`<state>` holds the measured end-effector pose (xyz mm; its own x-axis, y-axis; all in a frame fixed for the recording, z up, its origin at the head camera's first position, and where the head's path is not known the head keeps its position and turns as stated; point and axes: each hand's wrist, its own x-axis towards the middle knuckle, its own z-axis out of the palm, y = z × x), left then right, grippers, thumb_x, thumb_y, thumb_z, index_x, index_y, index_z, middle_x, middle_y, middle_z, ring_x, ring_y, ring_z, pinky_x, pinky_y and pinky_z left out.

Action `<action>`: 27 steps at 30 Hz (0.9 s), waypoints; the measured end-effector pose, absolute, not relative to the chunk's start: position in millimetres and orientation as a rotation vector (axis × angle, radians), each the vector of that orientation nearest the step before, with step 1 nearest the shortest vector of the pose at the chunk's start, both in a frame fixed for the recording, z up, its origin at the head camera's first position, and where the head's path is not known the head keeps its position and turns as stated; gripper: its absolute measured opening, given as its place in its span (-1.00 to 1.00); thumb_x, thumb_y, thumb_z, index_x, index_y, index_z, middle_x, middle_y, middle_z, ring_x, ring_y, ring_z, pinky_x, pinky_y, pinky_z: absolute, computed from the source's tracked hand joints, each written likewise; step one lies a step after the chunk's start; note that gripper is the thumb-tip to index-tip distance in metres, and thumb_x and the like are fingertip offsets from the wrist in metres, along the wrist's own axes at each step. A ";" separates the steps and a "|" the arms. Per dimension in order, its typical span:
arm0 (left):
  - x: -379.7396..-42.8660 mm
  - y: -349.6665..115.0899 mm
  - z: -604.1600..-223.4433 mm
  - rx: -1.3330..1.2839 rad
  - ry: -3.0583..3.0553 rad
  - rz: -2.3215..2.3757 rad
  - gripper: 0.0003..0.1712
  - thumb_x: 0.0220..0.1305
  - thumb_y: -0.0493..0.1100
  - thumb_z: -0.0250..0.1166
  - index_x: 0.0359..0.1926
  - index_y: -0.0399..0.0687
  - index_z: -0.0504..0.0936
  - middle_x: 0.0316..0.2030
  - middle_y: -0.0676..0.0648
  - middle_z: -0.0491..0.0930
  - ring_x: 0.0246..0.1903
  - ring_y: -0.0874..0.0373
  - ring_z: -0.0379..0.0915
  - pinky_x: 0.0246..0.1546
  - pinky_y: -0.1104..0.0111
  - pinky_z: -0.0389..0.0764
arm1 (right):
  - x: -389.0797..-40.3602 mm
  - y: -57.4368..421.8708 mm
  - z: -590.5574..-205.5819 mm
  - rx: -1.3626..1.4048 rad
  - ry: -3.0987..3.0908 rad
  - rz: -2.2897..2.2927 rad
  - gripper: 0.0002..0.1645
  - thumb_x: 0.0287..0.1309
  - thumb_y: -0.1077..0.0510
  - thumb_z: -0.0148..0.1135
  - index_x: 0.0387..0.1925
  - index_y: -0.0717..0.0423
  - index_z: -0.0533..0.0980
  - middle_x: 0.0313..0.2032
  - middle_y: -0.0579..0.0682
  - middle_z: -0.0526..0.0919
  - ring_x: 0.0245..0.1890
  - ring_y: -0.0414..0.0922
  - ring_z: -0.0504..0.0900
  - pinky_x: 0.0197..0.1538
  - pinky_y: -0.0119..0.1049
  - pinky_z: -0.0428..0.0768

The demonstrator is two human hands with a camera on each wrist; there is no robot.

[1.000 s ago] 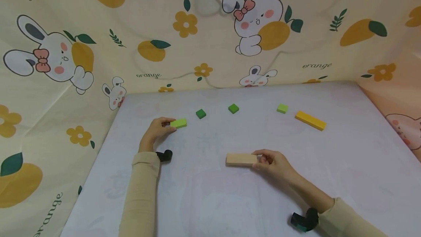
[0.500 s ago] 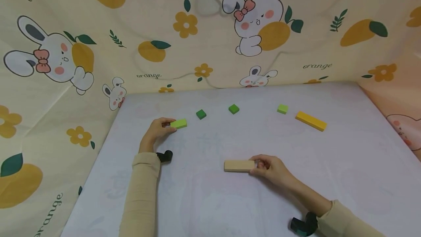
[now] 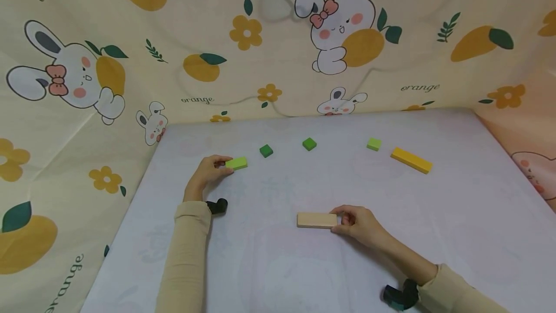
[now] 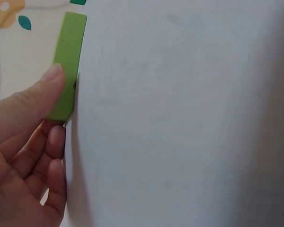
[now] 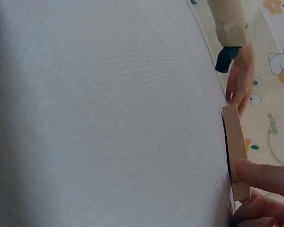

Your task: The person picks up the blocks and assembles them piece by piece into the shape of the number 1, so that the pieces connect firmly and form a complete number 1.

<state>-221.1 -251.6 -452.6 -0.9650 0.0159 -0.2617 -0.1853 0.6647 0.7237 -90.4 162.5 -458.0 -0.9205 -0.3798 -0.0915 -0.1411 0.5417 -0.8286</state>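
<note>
My left hand (image 3: 207,173) pinches the left end of a light green block (image 3: 237,163) at the left of the table. In the left wrist view the thumb lies across this green block (image 4: 70,56), with the fingers beneath and behind its lower end. Near the table's middle my right hand (image 3: 359,223) grips the right end of a plain wooden block (image 3: 316,220), which lies level, long side crosswise. The right wrist view shows thumb and fingers on the near end of that wooden block (image 5: 235,146); a thin dark gap or shadow runs along its underside.
Along the back of the white table (image 3: 269,264) lie two small dark green blocks, one left (image 3: 266,150) and one nearer the middle (image 3: 309,144). Further right are a small light green block (image 3: 374,144) and a long yellow block (image 3: 411,160). A printed cloth (image 3: 269,66) rises behind.
My right hand has drawn the wooden block slightly toward me and a little left, then stayed almost still. The left hand and its green block have kept their place.
</note>
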 end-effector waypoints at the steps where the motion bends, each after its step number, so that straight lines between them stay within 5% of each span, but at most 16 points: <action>1: -220.8 -251.6 -452.4 -0.125 2.643 1.183 -0.48 0.22 -0.19 0.33 0.20 -0.19 0.52 0.18 -0.30 0.47 0.18 -0.13 0.34 0.32 0.04 0.33 | -90.7 162.7 -458.0 -0.434 2.520 -1.314 -0.60 -0.05 0.22 0.45 -0.12 0.27 0.60 -0.59 -0.13 0.40 -0.60 -0.42 0.26 -0.52 -0.52 0.27; 9: -217.0 -250.4 -449.6 -0.069 2.686 1.150 -0.47 0.18 -0.16 0.36 0.17 -0.21 0.53 0.12 -0.29 0.51 0.12 -0.11 0.40 0.22 0.07 0.41 | -93.9 164.0 -455.9 -0.443 2.498 -1.282 -0.57 -0.09 0.23 0.47 -0.13 0.30 0.61 -0.61 -0.11 0.40 -0.60 -0.40 0.27 -0.53 -0.53 0.28; 17: -219.5 -245.6 -452.5 -0.060 2.746 1.129 -0.44 0.04 -0.09 0.47 0.05 -0.25 0.58 -0.16 -0.16 0.54 -0.14 0.05 0.39 -0.16 0.44 0.35 | -97.3 165.5 -453.3 -0.437 2.497 -1.245 -0.57 -0.10 0.23 0.48 -0.12 0.30 0.61 -0.61 -0.11 0.42 -0.60 -0.38 0.28 -0.53 -0.53 0.28; 27: -218.1 -242.4 -451.2 0.029 2.718 1.084 -0.28 0.04 -0.05 0.48 0.19 -0.25 0.46 -0.25 -0.11 0.51 -0.25 0.15 0.36 -0.20 0.46 0.37 | -96.9 165.6 -454.3 -0.431 2.467 -1.269 -0.57 -0.09 0.21 0.48 -0.13 0.30 0.61 -0.62 -0.11 0.41 -0.60 -0.39 0.28 -0.55 -0.53 0.27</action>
<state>-218.1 -242.4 -451.2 -0.9768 0.0975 -0.1906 -0.0605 0.7284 0.6824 -96.9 165.6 -454.3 -0.8989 -0.4106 -0.1528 -0.1146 0.5569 -0.8227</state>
